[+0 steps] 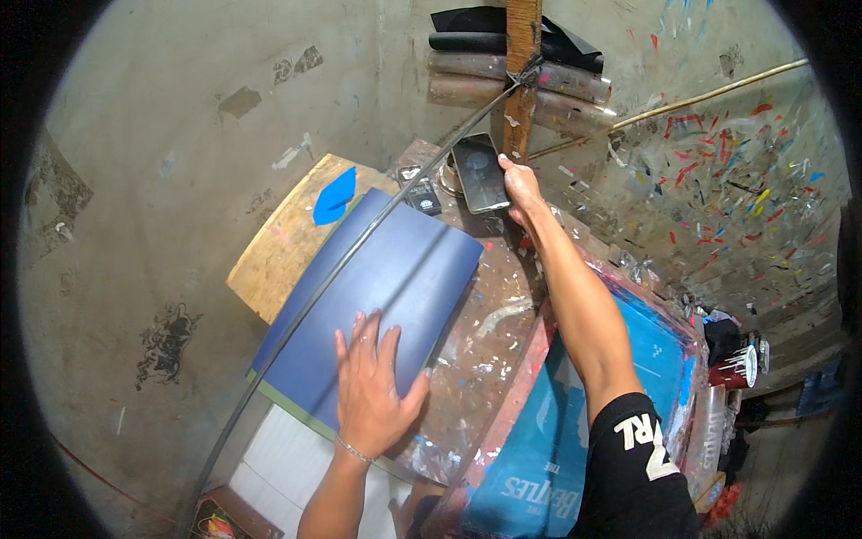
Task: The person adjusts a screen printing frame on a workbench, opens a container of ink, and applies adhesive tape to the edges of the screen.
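Holding a dark phone [478, 175] beyond the far right corner of the blue sheet [404, 274], the right hand [522, 190] has its grip closed on the phone's edge. The left hand [371, 386], grip loosely spread and holding nothing, lies over the sheet's near part.

Black, white-lettered sleeve [624, 490]; thin bracelet [354, 450]

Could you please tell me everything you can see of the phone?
The phone is a slim, dark rectangle with a paler rim and a glossy, glass-like face, dark apart from faint marks or reflections. The right hand grips its right edge. Its far end leans slightly left. It is over the worktable, near the wooden post. Whether it touches anything beneath cannot be told.
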Motion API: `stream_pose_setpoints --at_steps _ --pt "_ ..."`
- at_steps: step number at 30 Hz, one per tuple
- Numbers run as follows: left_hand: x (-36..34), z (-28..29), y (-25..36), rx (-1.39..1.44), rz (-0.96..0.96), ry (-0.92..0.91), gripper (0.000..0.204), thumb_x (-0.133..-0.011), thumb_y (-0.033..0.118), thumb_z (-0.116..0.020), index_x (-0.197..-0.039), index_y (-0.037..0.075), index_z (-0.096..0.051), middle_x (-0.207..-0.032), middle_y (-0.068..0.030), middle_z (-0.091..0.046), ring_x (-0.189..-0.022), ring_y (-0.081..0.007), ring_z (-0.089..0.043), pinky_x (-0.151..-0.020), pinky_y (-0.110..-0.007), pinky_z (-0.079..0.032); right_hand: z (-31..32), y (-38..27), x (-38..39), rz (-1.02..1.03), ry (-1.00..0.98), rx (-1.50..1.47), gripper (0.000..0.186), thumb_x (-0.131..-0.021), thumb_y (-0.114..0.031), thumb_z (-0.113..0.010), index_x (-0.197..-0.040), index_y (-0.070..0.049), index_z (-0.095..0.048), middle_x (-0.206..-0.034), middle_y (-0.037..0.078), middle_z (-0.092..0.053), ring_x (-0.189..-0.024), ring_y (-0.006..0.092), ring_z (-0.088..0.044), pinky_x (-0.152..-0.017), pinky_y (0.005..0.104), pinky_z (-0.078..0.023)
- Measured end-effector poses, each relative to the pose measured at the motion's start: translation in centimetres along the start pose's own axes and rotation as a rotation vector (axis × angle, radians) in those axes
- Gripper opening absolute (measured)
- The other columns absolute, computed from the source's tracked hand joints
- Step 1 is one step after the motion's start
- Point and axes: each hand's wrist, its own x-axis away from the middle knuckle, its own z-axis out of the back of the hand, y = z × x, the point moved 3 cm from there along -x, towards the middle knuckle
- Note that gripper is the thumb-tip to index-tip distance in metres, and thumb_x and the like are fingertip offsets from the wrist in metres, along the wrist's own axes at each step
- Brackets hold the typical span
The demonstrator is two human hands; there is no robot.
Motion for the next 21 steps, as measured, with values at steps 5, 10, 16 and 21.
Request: stream_pose_setpoints --at_steps 5,10,16,21 --pt "-0.1 0.1 0.0 -0.023 0.002 -0.002 0.06 -0.075 0.025 -0.073 -0.125 0.001 -0.051 -0.14 -0.0244 -0.041 -0.136 -0.0409 -0.033 -0.114 -0.056 -0.017 -0.7 -0.6 -1.5 0.326 0.285 0.464 0.055 -0.095 -0.043 -0.046 -0.086 0.008 -0.067 -0.09 0.029 -0.066 -0.09 0.0368 -0.063 -0.085 0.0415 -0.044" --pt "-0.2 0.1 0.1 -0.033 -0.01 0.002 0.059 -0.075 0.025 -0.072 -0.124 0.001 -0.051 -0.14 -0.0244 -0.042 -0.136 -0.0409 -0.034 -0.114 -0.056 -0.017 -1.8 -2.1 -1.0 0.254 0.42 0.71 0.072 -0.094 -0.052 -0.04 -0.107 0.016 -0.06 -0.113 0.038 -0.058 -0.114 0.0483 -0.054 -0.101 0.0464 -0.04" --pt "0.0 0.0 0.2 -0.03 -0.01 0.017 0.058 -0.076 0.026 -0.072 -0.124 0.001 -0.052 -0.139 -0.024 -0.043 -0.136 -0.0404 -0.034 -0.114 -0.056 -0.017 -1.5 -2.5 1.2 0.29 0.455 0.881 0.075 -0.093 -0.056 -0.044 -0.116 0.015 -0.052 -0.109 0.039 -0.059 -0.109 0.0508 -0.056 -0.096 0.0528 -0.043" --pt "0.2 0.0 0.0 -0.034 -0.019 0.029 0.06 -0.075 0.027 -0.073 -0.125 0.001 -0.051 -0.14 -0.0237 -0.042 -0.136 -0.0394 -0.034 -0.115 -0.055 -0.016 0.2 -4.7 5.9 0.295 0.362 0.966 0.06 -0.094 -0.05 -0.047 -0.113 0.007 -0.051 -0.106 0.036 -0.061 -0.104 0.0518 -0.057 -0.091 0.0538 -0.045"
